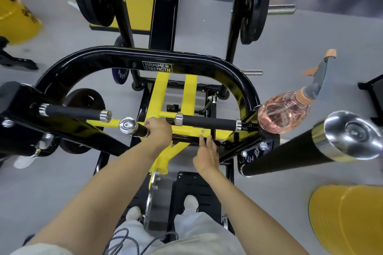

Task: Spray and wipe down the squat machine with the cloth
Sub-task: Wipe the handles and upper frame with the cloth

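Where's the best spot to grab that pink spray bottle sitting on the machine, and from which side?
Probably the narrow neck of the spray bottle, just under the trigger head, reaching from its near side with the right hand. Lower down it looks too round and wide to wrap, and it leans away, leaving the neck exposed.

Glossy black painted metal frame [128, 56]; matt foam-like grips [207, 123] with polished chrome caps [128, 125]. Clear pinkish plastic spray bottle [284, 115], right

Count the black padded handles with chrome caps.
4: one handle far left, one gripped by the left hand, one centre-right, one close at right. Others may be hidden.
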`<action>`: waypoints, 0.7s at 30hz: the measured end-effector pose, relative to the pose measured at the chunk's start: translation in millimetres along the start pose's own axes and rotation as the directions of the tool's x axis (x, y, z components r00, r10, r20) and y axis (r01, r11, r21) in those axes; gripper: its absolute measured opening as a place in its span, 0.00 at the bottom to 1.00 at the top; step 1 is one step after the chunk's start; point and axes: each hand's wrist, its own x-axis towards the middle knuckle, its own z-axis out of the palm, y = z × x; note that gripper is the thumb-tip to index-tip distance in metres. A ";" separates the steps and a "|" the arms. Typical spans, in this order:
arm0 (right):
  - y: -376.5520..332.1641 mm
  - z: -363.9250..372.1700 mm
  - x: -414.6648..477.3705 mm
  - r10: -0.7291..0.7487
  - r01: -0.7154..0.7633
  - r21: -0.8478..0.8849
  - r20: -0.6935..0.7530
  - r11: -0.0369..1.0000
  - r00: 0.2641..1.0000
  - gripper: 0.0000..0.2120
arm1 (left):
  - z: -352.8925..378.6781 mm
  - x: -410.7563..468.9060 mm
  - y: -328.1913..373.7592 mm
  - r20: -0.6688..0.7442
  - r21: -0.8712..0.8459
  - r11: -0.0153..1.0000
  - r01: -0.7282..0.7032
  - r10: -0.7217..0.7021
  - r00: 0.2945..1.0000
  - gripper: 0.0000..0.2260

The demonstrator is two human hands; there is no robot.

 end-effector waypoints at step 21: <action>-11.8 6.4 -2.5 0.043 -0.049 -0.163 -0.041 0.985 0.998 0.34 | 104.9 -31.0 -69.7 0.051 -0.895 -0.423 -0.144 -0.418 0.907 0.09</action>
